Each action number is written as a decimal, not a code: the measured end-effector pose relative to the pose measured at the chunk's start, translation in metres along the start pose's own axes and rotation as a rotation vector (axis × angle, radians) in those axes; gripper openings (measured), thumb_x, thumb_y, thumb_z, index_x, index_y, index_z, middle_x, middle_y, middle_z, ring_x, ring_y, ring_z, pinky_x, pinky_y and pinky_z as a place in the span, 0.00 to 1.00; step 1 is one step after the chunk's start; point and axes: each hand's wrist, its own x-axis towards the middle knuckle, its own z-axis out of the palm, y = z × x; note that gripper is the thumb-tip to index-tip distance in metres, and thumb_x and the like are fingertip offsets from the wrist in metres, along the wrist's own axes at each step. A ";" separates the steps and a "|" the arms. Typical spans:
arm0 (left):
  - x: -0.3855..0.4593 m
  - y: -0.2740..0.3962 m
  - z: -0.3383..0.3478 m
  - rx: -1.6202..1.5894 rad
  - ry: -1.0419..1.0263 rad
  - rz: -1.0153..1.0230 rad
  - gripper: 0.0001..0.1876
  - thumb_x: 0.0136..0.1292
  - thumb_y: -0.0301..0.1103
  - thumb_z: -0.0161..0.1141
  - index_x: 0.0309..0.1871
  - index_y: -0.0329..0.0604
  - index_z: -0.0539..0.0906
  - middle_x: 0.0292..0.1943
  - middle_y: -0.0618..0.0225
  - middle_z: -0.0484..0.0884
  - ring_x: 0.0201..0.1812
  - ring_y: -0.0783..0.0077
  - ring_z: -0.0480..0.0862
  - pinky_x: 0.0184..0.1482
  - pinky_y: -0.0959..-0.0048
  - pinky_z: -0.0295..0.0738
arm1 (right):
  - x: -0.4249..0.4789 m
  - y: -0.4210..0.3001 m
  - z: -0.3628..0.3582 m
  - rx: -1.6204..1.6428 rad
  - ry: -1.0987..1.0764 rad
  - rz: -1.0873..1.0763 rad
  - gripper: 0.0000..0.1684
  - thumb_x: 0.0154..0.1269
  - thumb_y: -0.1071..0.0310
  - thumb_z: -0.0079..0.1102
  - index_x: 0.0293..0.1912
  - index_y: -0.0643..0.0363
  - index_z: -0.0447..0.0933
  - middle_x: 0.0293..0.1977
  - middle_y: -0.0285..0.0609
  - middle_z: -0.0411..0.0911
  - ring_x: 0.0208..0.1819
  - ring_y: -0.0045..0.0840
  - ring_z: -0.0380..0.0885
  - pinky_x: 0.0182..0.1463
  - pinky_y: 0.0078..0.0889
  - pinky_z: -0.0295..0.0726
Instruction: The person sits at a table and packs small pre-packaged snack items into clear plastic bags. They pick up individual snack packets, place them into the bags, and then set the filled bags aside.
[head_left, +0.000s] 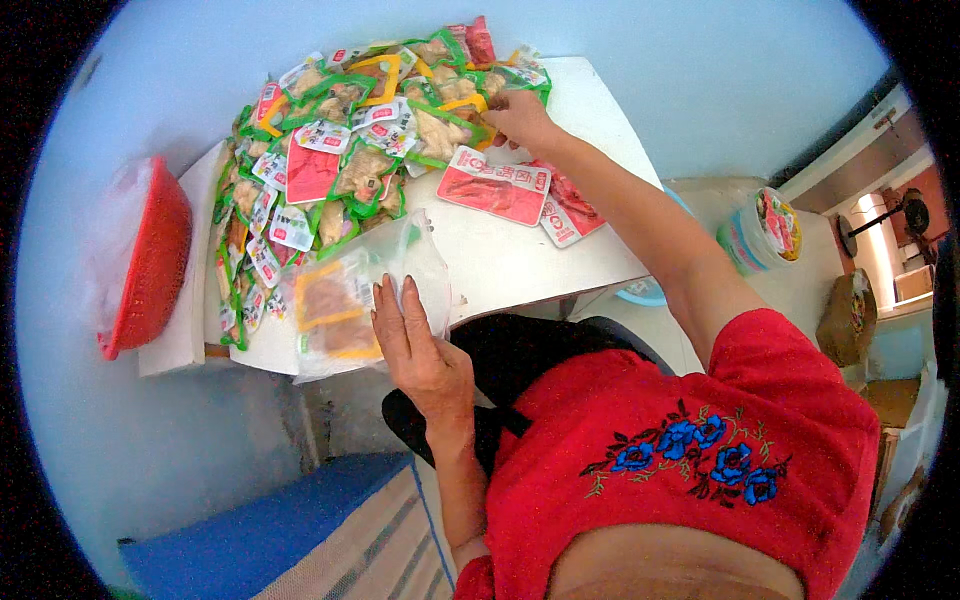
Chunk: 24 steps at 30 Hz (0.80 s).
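Note:
My left hand (429, 360) lies at the table's near edge, its fingers stretched over a clear plastic bag (424, 255). Whether it grips the bag cannot be told, as the thumb side is hidden. Inside the bag are yellow-edged food pouches (328, 289) with brown contents. Farther off, my right hand (521, 120) has its curled fingers on a yellow-edged pouch (471, 107) at the right side of a large heap. The heap holds many sealed pouches, mostly green-edged ones (365, 174) with pale pieces in them. Two red-and-white pouches (495, 187) lie apart from it, below my right forearm.
The heap covers much of the white table (502, 266), set against a pale blue wall. A red plastic basket (154, 262) leans at the left. On the floor at right stands a tub (761, 232) with pouches inside. Part of a light-blue basin (645, 291) shows beneath the table.

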 end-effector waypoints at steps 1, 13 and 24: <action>-0.001 -0.001 0.000 0.001 0.006 0.005 0.34 0.47 0.11 0.41 0.63 0.35 0.71 0.64 0.46 0.68 0.65 0.43 0.67 0.66 0.54 0.62 | 0.004 0.001 0.003 0.013 0.005 0.008 0.19 0.55 0.63 0.67 0.42 0.68 0.81 0.27 0.43 0.81 0.26 0.20 0.78 0.29 0.25 0.77; 0.003 0.000 0.001 -0.052 -0.015 -0.050 0.27 0.57 0.16 0.46 0.63 0.36 0.71 0.65 0.44 0.67 0.66 0.42 0.67 0.65 0.55 0.63 | -0.024 -0.052 -0.064 0.076 0.425 -0.621 0.11 0.61 0.66 0.63 0.38 0.65 0.81 0.30 0.40 0.82 0.32 0.16 0.78 0.35 0.22 0.79; 0.010 0.003 0.005 -0.164 0.007 -0.045 0.20 0.68 0.40 0.55 0.57 0.36 0.77 0.61 0.47 0.73 0.64 0.45 0.70 0.67 0.54 0.59 | -0.143 -0.101 -0.022 -0.016 -0.677 -1.022 0.09 0.56 0.68 0.61 0.37 0.60 0.80 0.28 0.45 0.78 0.30 0.36 0.79 0.34 0.36 0.76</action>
